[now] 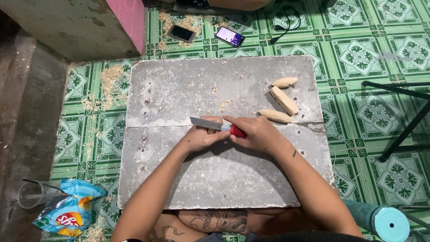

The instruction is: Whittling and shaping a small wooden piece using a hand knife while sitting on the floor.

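Note:
My right hand (254,132) grips the red handle of a knife (210,124) whose flat steel blade points left over a grey board (179,89). Close against the blade, my left hand (200,137) is closed around something small that its fingers hide. To the right of my hands lie three carved pale wooden pieces: one (285,82) farthest back, a blockier one (284,100) in the middle and a tapered one (274,115) nearest my right hand.
Wood shavings are scattered on the board and on the green patterned floor (358,54). Two phones (181,33) (230,36) lie beyond the board. A snack bag (67,215) and plastic cup (33,193) sit bottom left, a teal bottle (385,222) bottom right, black stand legs (407,125) at right.

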